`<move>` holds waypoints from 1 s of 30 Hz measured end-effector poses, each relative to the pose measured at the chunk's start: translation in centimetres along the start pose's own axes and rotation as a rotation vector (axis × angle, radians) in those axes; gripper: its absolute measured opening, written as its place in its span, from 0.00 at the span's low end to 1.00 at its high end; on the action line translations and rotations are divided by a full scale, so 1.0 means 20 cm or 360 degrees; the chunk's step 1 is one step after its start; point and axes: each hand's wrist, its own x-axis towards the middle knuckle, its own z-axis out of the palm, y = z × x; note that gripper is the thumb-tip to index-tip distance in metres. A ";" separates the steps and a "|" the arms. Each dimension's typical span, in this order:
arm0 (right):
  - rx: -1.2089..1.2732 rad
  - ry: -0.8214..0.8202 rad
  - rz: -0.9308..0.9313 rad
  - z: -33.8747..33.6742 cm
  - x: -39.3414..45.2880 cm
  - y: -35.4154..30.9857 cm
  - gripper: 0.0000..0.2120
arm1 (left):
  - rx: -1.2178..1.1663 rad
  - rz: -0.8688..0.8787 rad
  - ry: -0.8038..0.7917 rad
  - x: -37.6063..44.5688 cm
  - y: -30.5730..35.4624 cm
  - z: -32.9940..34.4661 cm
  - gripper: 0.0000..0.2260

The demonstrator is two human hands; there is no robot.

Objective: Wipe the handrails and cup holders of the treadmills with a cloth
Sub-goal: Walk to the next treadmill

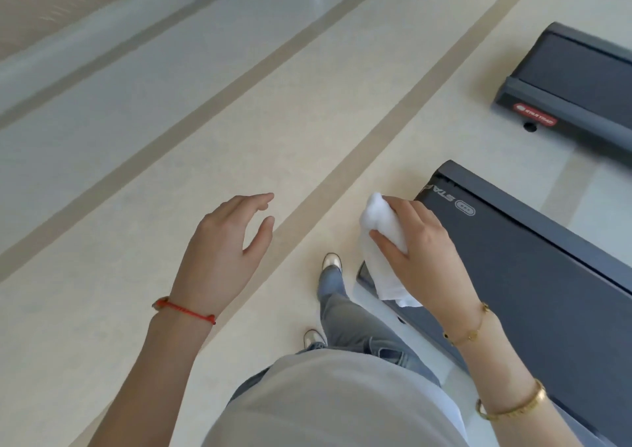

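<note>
Our right hand [419, 245] squeezes the white cloth [383, 238], lower right, ready for wiping the treadmill [533, 275]. Our left hand [225, 248] hangs loose, holding nothing.

Soft, even daylight fills the frame, bright without harsh contrast. A pale sheen washes the floor [143, 159] in the upper left, bleaching its grey bands. Shadows are faint and diffuse; a weak one sits under the treadmill [547, 292] edge at right. The wide lens bends the floor stripes and stretches the forearms at the bottom corners. Slight motion blur softens everything, and the white cloth [383, 234] is nearly overexposed, its folds hard to read.
</note>
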 end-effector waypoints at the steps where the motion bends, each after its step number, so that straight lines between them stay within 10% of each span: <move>1: -0.0002 0.0006 0.0028 0.01 0.05 0.01 0.18 | -0.0008 0.0024 -0.0016 0.08 -0.02 0.01 0.13; 30: -0.0046 0.0676 0.1150 -0.23 1.51 0.49 0.19 | -0.0213 0.1131 -0.0756 2.57 0.28 0.73 0.13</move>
